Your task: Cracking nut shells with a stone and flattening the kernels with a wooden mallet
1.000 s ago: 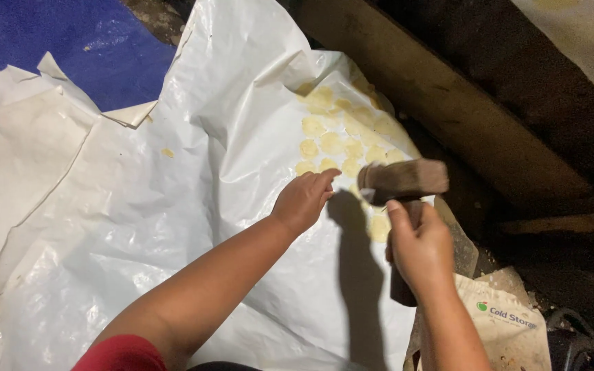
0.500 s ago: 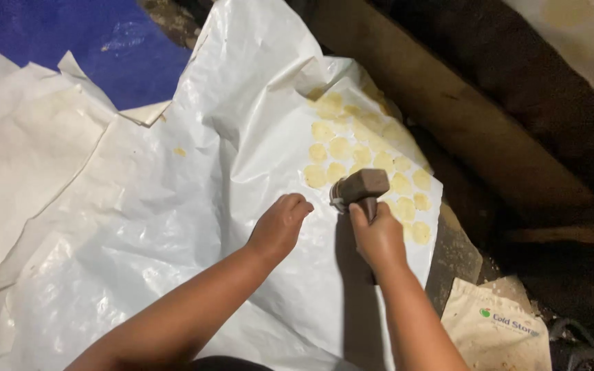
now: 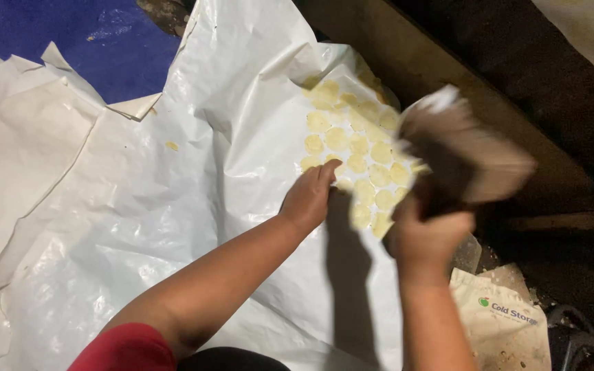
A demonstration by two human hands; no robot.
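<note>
Open plastic sheet (image 3: 173, 227) left of discs (image 3: 352, 148)

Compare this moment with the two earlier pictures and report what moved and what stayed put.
The right hand has swung the wooden mallet up off the sheet; half a second ago its head was down by the yellow discs, and now it is raised and motion-blurred. The grip on the handle is unchanged. The left hand stays pressed on the white plastic sheet beside the discs, which lie as before.

White plastic sheet (image 3: 173, 206) – yellow discs (image 3: 352, 148) on top.
</note>
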